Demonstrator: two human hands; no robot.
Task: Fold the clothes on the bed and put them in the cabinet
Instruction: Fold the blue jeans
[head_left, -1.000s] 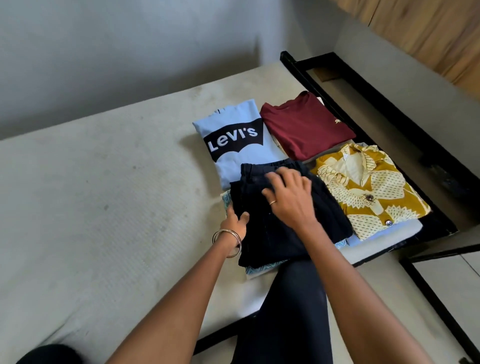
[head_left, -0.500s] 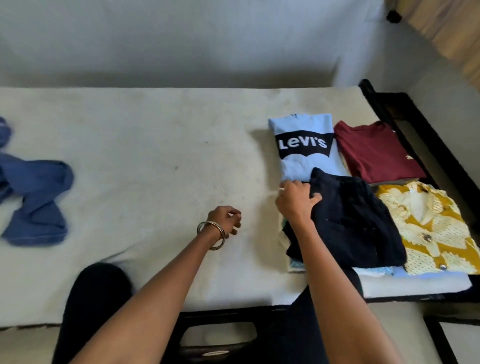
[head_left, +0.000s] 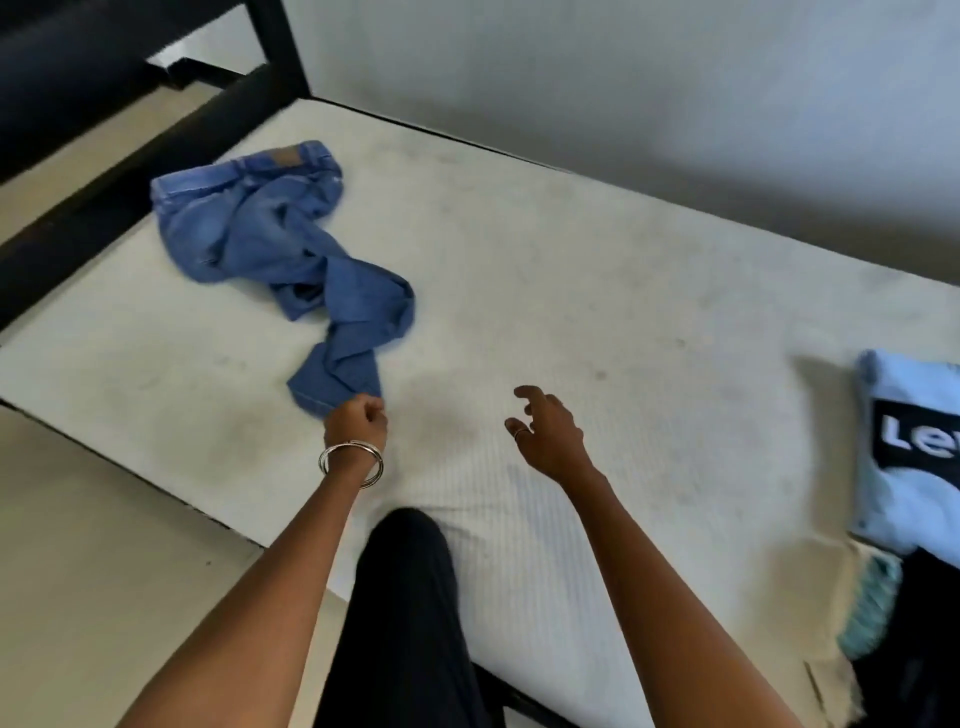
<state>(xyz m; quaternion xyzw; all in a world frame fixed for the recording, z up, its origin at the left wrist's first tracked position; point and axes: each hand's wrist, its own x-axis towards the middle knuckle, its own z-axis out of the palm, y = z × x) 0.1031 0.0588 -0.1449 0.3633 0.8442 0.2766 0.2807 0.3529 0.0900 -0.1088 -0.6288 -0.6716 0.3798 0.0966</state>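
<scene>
- A wide white mattress with a faintly ribbed, lightly stained cover (head_left: 597, 291) fills most of the view and bears all the clothes in sight.
- A black bed frame (head_left: 130, 156) runs along the mattress's far-left edge, with an upright post rising at the corner; a pale grey wall (head_left: 675, 104) stands behind the long far side of the mattress.
- A crumpled pair of mid-blue denim jeans (head_left: 270, 244) lies unfolded on the left part of the mattress, the waistband with its brown patch towards the frame and one twisted leg trailing towards the person.
- A folded light-blue T-shirt with a black panel and white lettering (head_left: 904, 457) lies at the right edge of the view, cut off by it, well apart from the jeans.
- Just below that shirt, at the mattress's near right corner, a strip of pale teal fabric (head_left: 872, 608) and a dark garment (head_left: 930, 649) show; both are mostly out of view, so I cannot tell how they are stacked.
- The person's leg in black trousers (head_left: 405, 613) rests against the near edge of the mattress.
- The left hand (head_left: 358, 423), with silver bangles (head_left: 350, 462) at the wrist, is curled closed at the hem end of the jeans leg; it appears to pinch the cloth.
- The right hand (head_left: 545, 436), with a ring on one finger, hovers over bare mattress with fingers loosely spread and slightly bent, holding nothing.
</scene>
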